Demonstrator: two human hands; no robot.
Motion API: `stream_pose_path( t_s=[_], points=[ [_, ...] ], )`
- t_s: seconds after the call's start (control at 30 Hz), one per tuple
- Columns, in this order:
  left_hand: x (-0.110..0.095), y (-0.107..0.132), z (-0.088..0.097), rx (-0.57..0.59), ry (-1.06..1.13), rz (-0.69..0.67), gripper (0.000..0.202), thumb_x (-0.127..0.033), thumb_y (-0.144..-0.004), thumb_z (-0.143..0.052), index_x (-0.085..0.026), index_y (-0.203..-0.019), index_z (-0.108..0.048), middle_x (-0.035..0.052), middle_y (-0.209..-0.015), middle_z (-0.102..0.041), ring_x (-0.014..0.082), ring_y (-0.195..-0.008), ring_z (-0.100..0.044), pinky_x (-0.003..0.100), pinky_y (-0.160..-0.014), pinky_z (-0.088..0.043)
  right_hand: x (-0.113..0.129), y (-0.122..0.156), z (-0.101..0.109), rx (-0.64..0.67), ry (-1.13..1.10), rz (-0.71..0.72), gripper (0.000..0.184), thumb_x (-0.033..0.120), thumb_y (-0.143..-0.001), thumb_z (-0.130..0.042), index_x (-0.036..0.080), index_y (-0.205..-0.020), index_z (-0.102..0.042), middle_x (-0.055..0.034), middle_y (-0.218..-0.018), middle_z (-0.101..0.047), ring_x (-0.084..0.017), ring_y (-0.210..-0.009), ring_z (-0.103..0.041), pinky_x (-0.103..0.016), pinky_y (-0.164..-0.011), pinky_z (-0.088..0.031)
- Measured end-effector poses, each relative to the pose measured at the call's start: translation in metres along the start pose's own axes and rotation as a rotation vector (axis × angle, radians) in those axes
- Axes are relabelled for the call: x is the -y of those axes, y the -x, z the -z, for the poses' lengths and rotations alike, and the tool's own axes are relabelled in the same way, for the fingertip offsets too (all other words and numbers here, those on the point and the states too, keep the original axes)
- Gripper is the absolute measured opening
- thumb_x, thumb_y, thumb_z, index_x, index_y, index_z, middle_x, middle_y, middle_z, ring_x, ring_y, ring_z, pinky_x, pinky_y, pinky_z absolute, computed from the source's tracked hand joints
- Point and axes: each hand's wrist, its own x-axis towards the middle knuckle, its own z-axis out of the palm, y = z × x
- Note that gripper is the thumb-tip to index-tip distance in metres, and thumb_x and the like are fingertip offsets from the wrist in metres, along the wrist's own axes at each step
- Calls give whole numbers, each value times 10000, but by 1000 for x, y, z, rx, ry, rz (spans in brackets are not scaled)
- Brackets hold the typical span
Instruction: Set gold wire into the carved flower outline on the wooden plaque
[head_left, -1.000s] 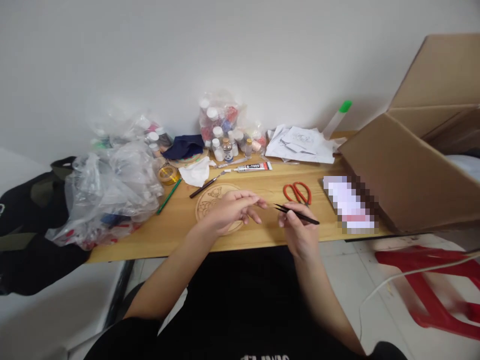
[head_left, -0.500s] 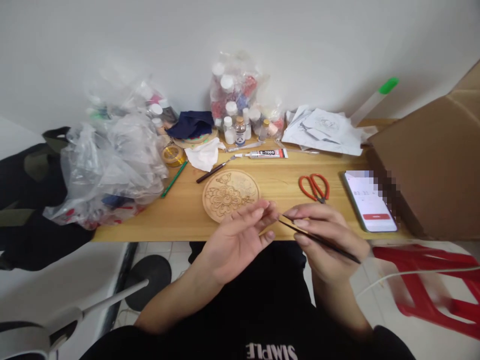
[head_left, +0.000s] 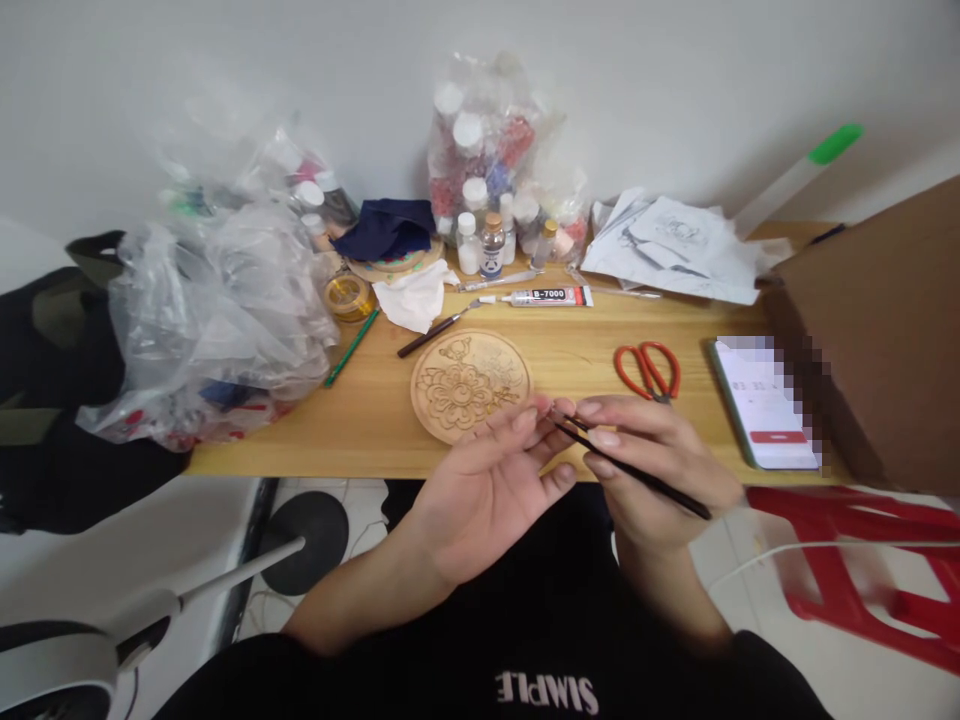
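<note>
**Tweezers meeting fingertips at the table edge**

The right hand [head_left: 660, 470] is pinching black tweezers [head_left: 637, 472] between thumb and fingers, and their tips are touching the fingertips of the left hand [head_left: 487, 490]. That hand is lying palm up, loosely open and gripping nothing that shows. Both hands are hovering over the near edge of the table [head_left: 300, 455], just in front of the disc [head_left: 469, 385].

Bare wood is lying left of the disc and between it and the scissors [head_left: 649, 368] to its right. Beyond the scissors a phone [head_left: 761, 405] is lying beside a box [head_left: 877, 330] whose inside is hidden.

Behind the disc a glue tube [head_left: 544, 296] is lying, and a clear bag [head_left: 487, 140] is holding white-capped bottles. Far left of the disc a big bag [head_left: 217, 300] is bulging with jars and reaching to the edge.
</note>
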Motion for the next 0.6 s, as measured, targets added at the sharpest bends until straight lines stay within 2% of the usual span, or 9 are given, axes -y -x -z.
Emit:
stream_pose_path(
  t_s=[0.3, 0.6],
  points=[
    [1, -3, -2, -39, -7, -3, 58, -123, -811, -706, -176, -823, -725, -17, -879, -712, 85, -857, -646, 177, -717, -488, -4, 1, -3, -39, 50, 25, 306, 115, -807, -708, 267, -1072, -728, -12, -980, -740, -173, -869, -702, -347, -740, -606],
    [2, -3, 0, -13, 4, 1, 90, -157, -766, -775, -173, -841, -728, -34, -885, -722, 74, -873, -648, 170, -734, -494, -8, -2, 4, 30, 59, 114, 359, 39, -788, -694, 207, -1104, -716, -35, -1017, -751, -187, -905, -709, -353, -770, -595]
  ],
)
